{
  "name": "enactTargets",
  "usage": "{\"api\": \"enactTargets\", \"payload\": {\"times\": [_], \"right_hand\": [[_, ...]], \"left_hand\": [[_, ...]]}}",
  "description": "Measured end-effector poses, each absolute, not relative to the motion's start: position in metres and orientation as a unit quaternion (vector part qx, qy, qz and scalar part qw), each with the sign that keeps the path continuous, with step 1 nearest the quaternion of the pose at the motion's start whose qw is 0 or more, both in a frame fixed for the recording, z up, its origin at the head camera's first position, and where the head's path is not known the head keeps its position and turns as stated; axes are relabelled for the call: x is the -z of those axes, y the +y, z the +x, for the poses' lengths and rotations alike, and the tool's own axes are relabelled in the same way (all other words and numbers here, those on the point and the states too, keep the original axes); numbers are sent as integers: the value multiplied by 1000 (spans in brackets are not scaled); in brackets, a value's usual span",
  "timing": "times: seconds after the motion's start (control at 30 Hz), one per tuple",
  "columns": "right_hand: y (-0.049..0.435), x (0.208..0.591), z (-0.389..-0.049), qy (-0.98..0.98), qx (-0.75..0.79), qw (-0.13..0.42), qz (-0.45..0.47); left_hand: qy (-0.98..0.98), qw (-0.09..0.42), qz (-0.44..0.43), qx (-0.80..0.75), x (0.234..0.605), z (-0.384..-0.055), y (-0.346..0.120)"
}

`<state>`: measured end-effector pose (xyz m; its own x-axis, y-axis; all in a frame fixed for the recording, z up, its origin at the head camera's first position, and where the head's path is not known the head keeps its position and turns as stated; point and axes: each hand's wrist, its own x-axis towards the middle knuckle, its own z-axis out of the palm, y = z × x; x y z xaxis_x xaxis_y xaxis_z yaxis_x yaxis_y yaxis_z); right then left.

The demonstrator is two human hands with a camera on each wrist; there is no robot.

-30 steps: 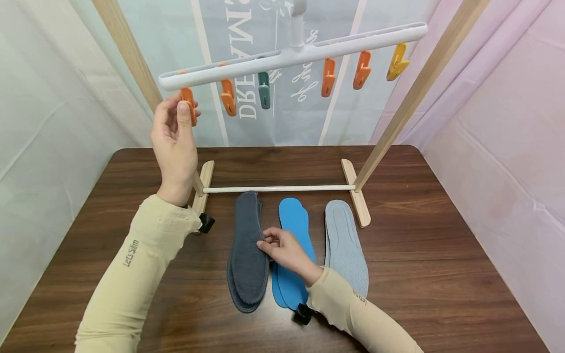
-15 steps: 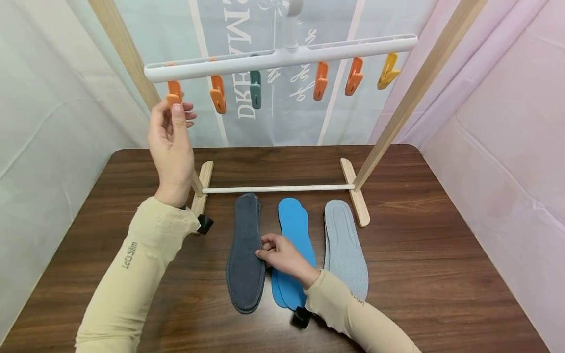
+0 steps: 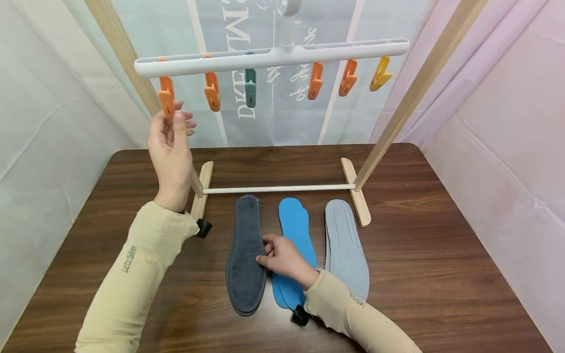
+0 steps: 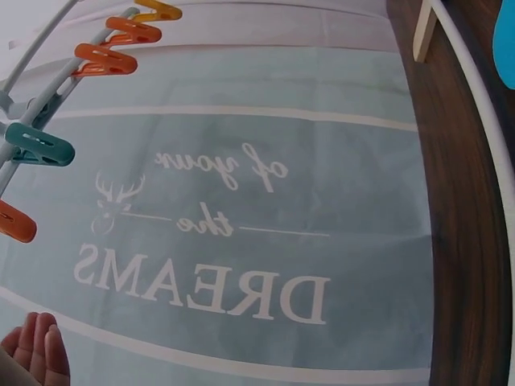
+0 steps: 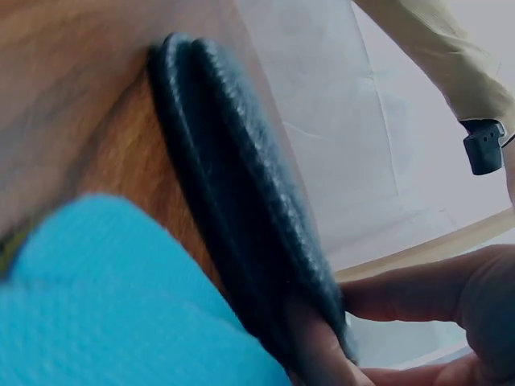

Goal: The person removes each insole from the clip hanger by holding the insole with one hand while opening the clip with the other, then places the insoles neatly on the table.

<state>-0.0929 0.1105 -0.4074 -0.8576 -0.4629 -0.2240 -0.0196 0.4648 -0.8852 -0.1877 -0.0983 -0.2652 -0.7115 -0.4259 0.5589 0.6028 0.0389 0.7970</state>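
Observation:
My right hand pinches the right edge of the upper dark grey insole, which lies on its mate on the table. In the right wrist view a finger sits in the gap between the two layers of the insoles, with the thumb on the outer side. Raised at the far left, my left hand is beside the lower end of the leftmost orange clothespin, its thumb just to the right of it. Whether they touch is hard to tell. In the left wrist view the fingers look fairly straight.
A white hanger bar carries several clothespins, among them a green one and a yellow one. Below it, a wooden stand has a white crossbar. Blue insoles and light grey insoles lie to the right.
The upper dark insole has shifted into line with the one beneath. The hanger bar has swung left and levelled, and the left hand's hold on the orange clothespin has loosened.

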Motion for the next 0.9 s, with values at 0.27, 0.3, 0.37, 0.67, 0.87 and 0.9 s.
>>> {"api": "enactTargets", "payload": {"times": [0.27,0.3,0.37,0.67,0.87,0.9], "right_hand": [[110,402,-90,866,444,178,-145],[110,401,-90,869,441,173,-145],[111,399,-91,872,437,167,-146],[116,398,-90,865,443,171,-160],[119,397,-89,867,446,154,-162],[120,397,-89,867,447,150,-162]], "left_hand": [[-717,291,-32,632,286,-172,-102],[-734,280,-26,618,289,-170,-103],[-767,259,-17,587,293,-165,-104],[-864,223,-109,439,315,-143,-104],[-888,184,-129,400,324,-131,-103],[-891,179,-128,398,325,-129,-103]]}}
